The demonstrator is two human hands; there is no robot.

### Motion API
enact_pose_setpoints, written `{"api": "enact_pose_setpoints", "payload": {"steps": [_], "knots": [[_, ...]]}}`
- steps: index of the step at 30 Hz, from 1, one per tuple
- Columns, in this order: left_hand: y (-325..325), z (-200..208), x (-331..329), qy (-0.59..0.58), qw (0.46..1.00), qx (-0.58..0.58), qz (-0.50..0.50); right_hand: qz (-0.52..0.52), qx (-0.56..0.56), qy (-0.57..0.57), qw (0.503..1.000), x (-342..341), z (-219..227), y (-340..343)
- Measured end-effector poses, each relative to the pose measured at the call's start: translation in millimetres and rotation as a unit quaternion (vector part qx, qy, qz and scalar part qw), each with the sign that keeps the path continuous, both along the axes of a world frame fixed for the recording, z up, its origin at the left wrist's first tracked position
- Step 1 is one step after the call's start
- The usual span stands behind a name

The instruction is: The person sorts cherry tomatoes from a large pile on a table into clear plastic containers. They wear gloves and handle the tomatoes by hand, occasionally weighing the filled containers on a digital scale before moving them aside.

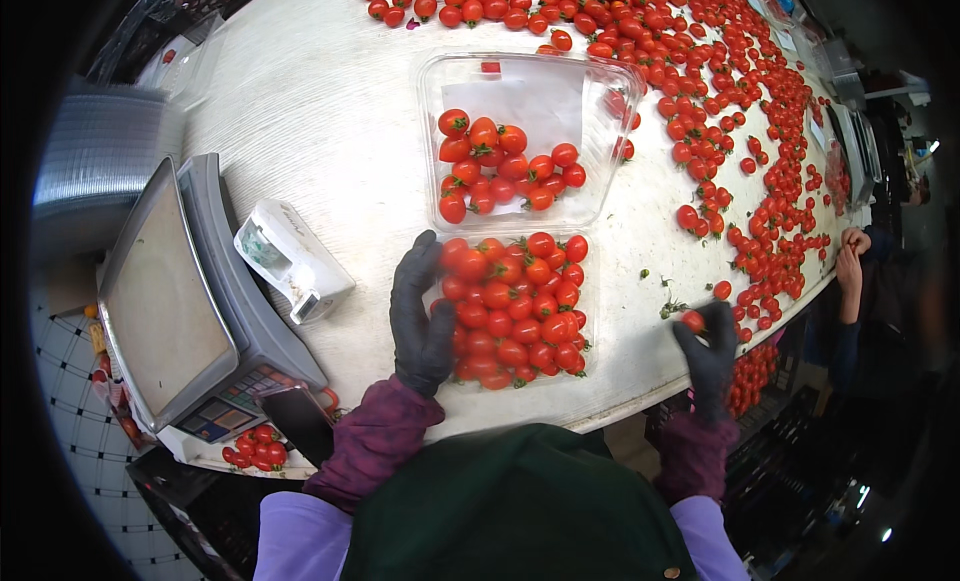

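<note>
In front of me on the pale table is a clear plastic punnet (592, 311) heaped with red cherry tomatoes (515, 316). My left hand (418, 316), in a black glove, rests along its left side, fingers stretched out and thumb apart, touching the tomatoes' edge. Off to the right, my right hand (712, 356), gloved the same way, pinches one cherry tomato (693, 321) between thumb and fingers, just above the table. Directly beyond the filled punnet lies the clear lid half (608, 181), with a smaller group of tomatoes in its near part.
Loose tomatoes (690, 131) spread over the far and right side of the table. At left stand a grey weighing scale (170, 291) and a white label dispenser (290, 261). Stacked clear punnets (100, 161) rise behind the scale. Another person's hands (850, 261) are at the right edge.
</note>
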State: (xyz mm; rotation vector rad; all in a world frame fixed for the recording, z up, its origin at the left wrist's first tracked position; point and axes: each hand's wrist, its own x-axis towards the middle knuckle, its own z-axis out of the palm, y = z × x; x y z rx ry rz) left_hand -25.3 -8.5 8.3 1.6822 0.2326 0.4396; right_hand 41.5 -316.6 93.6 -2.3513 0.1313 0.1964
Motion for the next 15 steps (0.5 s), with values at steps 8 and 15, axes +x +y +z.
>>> {"api": "enact_pose_setpoints", "payload": {"steps": [8, 15], "knots": [[-3.0, 4.6, 2.2, 0.0, 1.0, -0.018, -0.003, -0.024, -0.249, -0.086, 0.964, -10.6, 42.6, -55.7], [0.0, -2.0, -2.2, 0.0, 0.998, -0.056, -0.001, 0.436, 0.029, -0.232, 0.869, 64.4, -5.6, 190.5]]}}
